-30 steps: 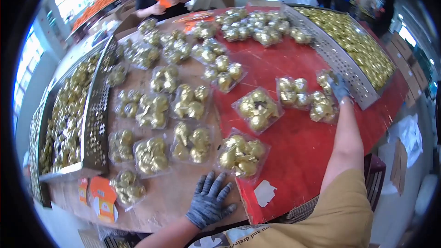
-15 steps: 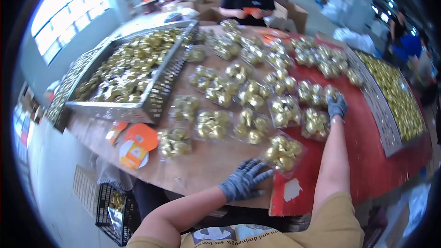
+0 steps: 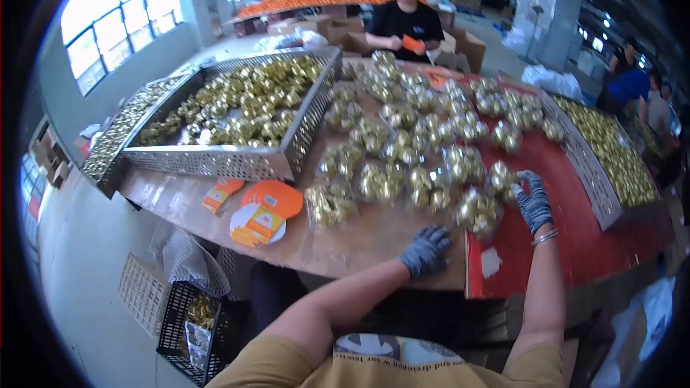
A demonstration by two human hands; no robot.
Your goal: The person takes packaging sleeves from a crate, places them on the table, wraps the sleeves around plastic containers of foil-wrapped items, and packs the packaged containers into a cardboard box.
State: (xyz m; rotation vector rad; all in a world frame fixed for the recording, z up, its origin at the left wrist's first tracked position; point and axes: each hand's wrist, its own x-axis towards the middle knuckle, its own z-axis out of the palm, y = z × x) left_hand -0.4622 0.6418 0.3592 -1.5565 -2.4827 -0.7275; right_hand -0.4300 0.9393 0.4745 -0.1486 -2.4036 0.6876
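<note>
My right hand [image 3: 533, 201], in a grey glove, has its thumb and fingers at the right side of a clear pack of gold balls [image 3: 501, 178] on the red part of the table. My left hand [image 3: 425, 253], also gloved in grey, rests on the brown surface near the front edge, palm down, fingers loosely stretched and holding nothing. Closest to it is another clear pack of gold balls [image 3: 479, 213], a little up and to the right. Several similar packs [image 3: 381, 181] lie in rough rows beyond both hands.
A perforated metal tray [image 3: 215, 160] of loose gold pieces stands on the left; another tray [image 3: 609, 205] is on the right. Orange cards [image 3: 273, 200] lie front left. A black crate [image 3: 180, 330] sits on the floor. Across the table, a person [image 3: 405, 25] holds an orange card.
The view has shifted, moving the table's contents rightward in it. My right hand has come nearer, from a farther pack to this one. The packs stand closer together. My left hand's fingers are less spread.
</note>
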